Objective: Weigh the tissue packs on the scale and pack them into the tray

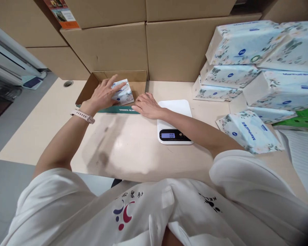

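Left hand (105, 93) spread, gripping a tissue pack (125, 94); right hand (148, 106) curled at box (109, 109) corner, grip unclear

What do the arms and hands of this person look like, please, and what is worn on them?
The left hand and right hand wear no gloves. A pale pink wristband with small holes circles the left wrist. The left sleeve and right sleeve are white and short.
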`<state>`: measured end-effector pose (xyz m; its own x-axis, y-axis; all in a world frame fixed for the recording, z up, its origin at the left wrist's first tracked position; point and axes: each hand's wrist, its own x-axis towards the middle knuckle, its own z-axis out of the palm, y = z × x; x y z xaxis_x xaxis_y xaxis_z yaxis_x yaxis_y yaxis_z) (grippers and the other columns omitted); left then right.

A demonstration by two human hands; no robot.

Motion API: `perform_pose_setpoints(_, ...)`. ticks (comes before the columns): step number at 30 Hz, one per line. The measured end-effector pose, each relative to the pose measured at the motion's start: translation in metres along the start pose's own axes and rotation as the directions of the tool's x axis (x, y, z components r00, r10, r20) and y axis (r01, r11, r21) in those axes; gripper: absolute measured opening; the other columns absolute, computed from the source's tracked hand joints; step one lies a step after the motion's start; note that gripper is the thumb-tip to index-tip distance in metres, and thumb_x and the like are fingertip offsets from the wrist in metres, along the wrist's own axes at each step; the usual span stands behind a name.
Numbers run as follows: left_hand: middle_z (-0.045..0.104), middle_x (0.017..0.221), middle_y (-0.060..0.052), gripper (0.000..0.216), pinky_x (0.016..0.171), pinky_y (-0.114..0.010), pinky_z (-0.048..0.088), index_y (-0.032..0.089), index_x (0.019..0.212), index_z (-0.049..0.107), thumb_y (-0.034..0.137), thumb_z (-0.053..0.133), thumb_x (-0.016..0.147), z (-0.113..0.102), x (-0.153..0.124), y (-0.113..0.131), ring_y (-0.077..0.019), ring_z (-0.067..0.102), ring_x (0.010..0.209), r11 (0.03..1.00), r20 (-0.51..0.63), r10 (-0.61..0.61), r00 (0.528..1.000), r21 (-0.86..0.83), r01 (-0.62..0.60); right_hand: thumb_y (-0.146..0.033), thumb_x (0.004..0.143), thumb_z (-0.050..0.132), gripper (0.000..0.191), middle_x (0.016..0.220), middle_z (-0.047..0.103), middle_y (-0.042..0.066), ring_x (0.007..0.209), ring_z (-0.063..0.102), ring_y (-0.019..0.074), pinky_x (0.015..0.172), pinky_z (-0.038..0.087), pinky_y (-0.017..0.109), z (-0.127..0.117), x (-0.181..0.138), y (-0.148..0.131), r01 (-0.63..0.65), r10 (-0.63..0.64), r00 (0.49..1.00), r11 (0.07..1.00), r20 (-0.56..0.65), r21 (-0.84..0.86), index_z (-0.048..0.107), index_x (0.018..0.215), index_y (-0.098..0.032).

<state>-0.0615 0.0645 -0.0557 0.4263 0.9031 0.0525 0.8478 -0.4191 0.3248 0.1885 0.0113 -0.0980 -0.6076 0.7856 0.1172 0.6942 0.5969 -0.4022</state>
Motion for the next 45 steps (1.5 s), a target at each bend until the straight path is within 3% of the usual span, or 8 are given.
perform_pose_setpoints(19, 0.036, 0.178, -0.005, 0.173, 0.129, -0.073, 0.003, 0.022, 0.155, 0.049, 0.118, 0.024, 0.014, -0.001, 0.035, -0.08, -0.0556, 0.019, 0.16, 0.879, -0.223, -0.474, 0.852, -0.18, 0.442, -0.048, 0.116, 0.031, 0.062, 0.137, 0.073, 0.018, 0.144, 0.054, 0.0309, 0.136, 0.02, 0.059, -0.004, -0.003, -0.007, -0.039, 0.039, 0.999, 0.999, 0.001, -0.002, 0.082, 0.116, -0.013)
perform_pose_setpoints(25, 0.015, 0.188, 0.002, 0.154, 0.141, -0.048, -0.017, 0.012, 0.167, 0.033, 0.11, 0.052, 0.049, -0.005, 0.053, -0.019, -0.0373, -0.009, 0.173, 0.941, -0.424, -0.327, 0.845, -0.229, 0.249, -0.051, 0.113, 0.042, 0.058, 0.176, 0.043, 0.021, 0.168, 0.033, 0.0348, 0.14, 0.01, 0.064, -0.011, -0.011, -0.007, -0.032, 0.031, 0.999, 0.999, 0.035, 0.025, 0.065, 0.152, -0.013)
perform_pose_setpoints(31, 0.049, 0.173, 0.003, 0.088, 0.137, -0.063, 0.034, 0.037, 0.158, 0.05, 0.073, 0.078, 0.083, 0.021, 0.017, 0.124, -0.0387, 0.032, 0.169, 0.607, -0.209, -0.009, 0.978, -0.778, -0.161, -0.068, 0.103, 0.054, 0.056, 0.174, 0.051, -0.001, 0.165, 0.041, 0.0373, 0.14, 0.011, 0.072, -0.093, -0.14, -0.019, 0.071, -0.034, 0.959, 0.99, -0.281, 0.122, 0.07, 0.147, -0.037)
perform_pose_setpoints(33, 0.057, 0.166, 0.002, 0.07, 0.131, -0.072, 0.039, 0.04, 0.153, 0.058, 0.071, 0.071, 0.092, 0.042, -0.011, 0.179, -0.0432, 0.04, 0.165, 0.458, 0.0, 0.155, 0.988, -0.886, -0.072, -0.066, 0.103, 0.049, 0.048, 0.162, 0.065, -0.006, 0.156, 0.055, 0.0353, 0.138, 0.025, 0.068, -0.119, -0.21, -0.017, -0.076, 0.146, 0.85, 0.985, -0.507, 0.156, 0.074, 0.139, -0.045)
perform_pose_setpoints(35, 0.05, 0.173, 0.004, 0.068, 0.134, -0.071, 0.034, 0.043, 0.155, 0.058, 0.069, 0.071, 0.093, 0.063, -0.026, 0.228, -0.0427, 0.034, 0.168, 0.409, 0.145, 0.339, 0.929, -0.912, -0.007, -0.064, 0.102, 0.049, 0.039, 0.156, 0.068, -0.013, 0.154, 0.058, 0.0305, 0.135, 0.036, 0.054, -0.126, -0.279, -0.006, -0.295, 0.359, 0.539, 0.928, -0.762, 0.228, 0.073, 0.132, -0.058)
perform_pose_setpoints(37, 0.034, 0.182, 0.006, 0.074, 0.14, -0.067, 0.023, 0.045, 0.163, 0.049, 0.07, 0.066, 0.096, 0.086, -0.019, 0.266, -0.0408, 0.02, 0.173, 0.408, 0.229, 0.444, 0.866, -0.913, 0.033, -0.075, 0.093, 0.043, 0.047, 0.158, 0.062, -0.021, 0.166, 0.039, 0.0326, 0.136, 0.039, 0.053, -0.107, -0.34, 0.01, -0.338, 0.466, 0.254, 0.864, -0.848, 0.374, 0.071, 0.129, -0.064)
perform_pose_setpoints(40, 0.016, 0.186, 0.012, 0.083, 0.143, -0.063, 0.011, 0.047, 0.172, 0.032, 0.077, 0.053, 0.098, 0.122, 0.028, 0.305, -0.0365, -0.003, 0.175, 0.435, 0.327, 0.48, 0.814, -0.894, 0.103, -0.077, 0.088, 0.046, 0.046, 0.157, 0.057, -0.026, 0.17, 0.028, 0.0299, 0.139, 0.033, 0.061, -0.047, -0.403, 0.03, -0.278, 0.573, 0.036, 0.793, -0.819, 0.542, 0.07, 0.126, -0.068)
perform_pose_setpoints(45, 0.017, 0.185, 0.011, 0.088, 0.144, -0.052, 0.005, 0.042, 0.176, 0.026, 0.081, 0.041, 0.098, 0.17, 0.088, 0.351, -0.0297, -0.004, 0.175, 0.485, 0.397, 0.534, 0.746, -0.867, 0.114, -0.081, 0.096, 0.028, 0.07, 0.174, 0.034, -0.023, 0.17, 0.021, 0.033, 0.14, 0.029, 0.067, 0.028, -0.411, 0.028, -0.339, 0.749, 0.056, 0.636, -0.66, 0.693, 0.048, 0.16, -0.061)
